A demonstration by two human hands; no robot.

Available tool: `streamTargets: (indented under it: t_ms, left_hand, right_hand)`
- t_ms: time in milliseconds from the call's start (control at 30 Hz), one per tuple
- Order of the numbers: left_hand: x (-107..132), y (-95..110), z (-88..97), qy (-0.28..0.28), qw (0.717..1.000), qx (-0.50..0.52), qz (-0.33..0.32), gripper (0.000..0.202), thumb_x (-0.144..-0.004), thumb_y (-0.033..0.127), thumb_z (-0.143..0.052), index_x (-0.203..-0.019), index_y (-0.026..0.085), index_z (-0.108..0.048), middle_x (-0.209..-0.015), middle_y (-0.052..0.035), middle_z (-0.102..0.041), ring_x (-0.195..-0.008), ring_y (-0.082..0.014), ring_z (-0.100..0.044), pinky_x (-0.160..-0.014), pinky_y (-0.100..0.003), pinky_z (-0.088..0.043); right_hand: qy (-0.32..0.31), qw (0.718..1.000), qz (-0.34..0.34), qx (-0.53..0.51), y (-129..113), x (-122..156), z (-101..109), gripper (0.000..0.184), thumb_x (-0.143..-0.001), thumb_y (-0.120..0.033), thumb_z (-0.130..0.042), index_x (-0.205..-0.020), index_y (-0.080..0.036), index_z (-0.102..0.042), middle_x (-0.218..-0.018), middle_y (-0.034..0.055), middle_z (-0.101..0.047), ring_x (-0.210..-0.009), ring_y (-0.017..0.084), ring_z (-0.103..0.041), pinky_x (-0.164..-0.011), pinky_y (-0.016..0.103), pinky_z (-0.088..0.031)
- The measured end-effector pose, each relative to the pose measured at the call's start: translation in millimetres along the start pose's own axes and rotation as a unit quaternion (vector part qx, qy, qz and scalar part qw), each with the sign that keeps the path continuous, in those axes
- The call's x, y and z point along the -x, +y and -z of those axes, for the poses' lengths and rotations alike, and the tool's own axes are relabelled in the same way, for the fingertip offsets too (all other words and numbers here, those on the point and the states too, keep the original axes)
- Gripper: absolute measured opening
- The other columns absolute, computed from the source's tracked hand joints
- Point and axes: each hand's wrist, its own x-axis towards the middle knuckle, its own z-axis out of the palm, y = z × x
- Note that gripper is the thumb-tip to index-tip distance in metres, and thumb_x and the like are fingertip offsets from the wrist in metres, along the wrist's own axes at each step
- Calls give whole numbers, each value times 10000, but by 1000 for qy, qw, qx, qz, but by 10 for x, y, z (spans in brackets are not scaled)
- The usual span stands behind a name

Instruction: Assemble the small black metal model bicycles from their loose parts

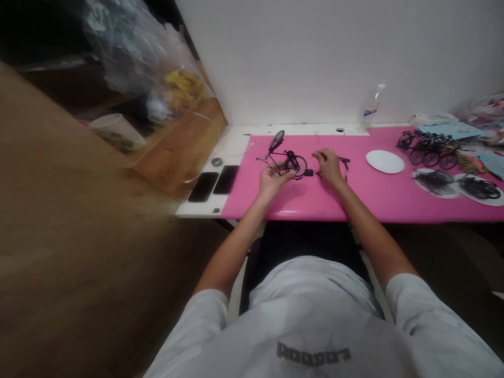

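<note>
A small black model bicycle [280, 155] is gripped in my left hand [271, 180], tilted above the pink mat [299, 202]. Its one wheel points up to the left, and its spoked wheel lies near my thumb. To the right, my right hand [328, 164] has its thumb and fingertips pinched together, apart from the bicycle. Whatever sits in that pinch is too small to make out. Small black parts [345, 161] lie on the mat just beyond my right hand, and a little dark piece [309, 172] lies between both hands.
Several finished-looking model bicycles [429, 148] stand at the right, behind plates of black parts [478, 187]. A white plate [385, 161] lies nearer. Two phones [203, 187] rest at the left edge. A clear bottle [372, 107] stands by the white wall.
</note>
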Motion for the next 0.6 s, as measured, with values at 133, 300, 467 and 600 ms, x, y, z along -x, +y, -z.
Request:
streamTargets:
  t_ms: [133,300,467,600]
  left_hand:
    - [20,7,-18,5,1000,2,-2,716,-515,345,-1092,-1119,137,-769,-1129,-124,-819,-922,-190,-790,-874,-334,-662]
    - [86,43,-76,-6,1000,-4,-5,693,-511,328,-1090,-1101,151,-772,-1093,-102,-819,-866,-167,-772,-860,-336,-665]
    - [180,149,-150,0,999,-15,-34,651,-548,347,-1085,-1087,156,-772,-1105,-110,-817,-900,-195,-788,-895,-372,-665]
    - [249,238,-205,1,999,-14,-44,643,-564,373,-1084,-1087,175,-767,-1108,-108,-820,-945,-222,-802,-923,-403,-672]
  right_hand:
    - [39,992,30,-120,-220,151,176,455,-1044,-631,-673,-879,-223,-787,-869,61,-759,-842,221,-701,-808,369,-575]
    - [39,970,30,-238,-654,345,373,397,-906,-667,-840,-948,-273,-866,-864,39,-793,-723,194,-721,-631,332,-592]
    - [10,965,68,-255,-965,421,519,228,-924,-542,-866,-1003,-331,-899,-951,29,-833,-750,203,-744,-621,357,-616]
    - [-28,968,93,-233,-1006,441,576,217,-932,-545,-858,-930,-331,-899,-888,23,-839,-754,216,-757,-647,380,-616]
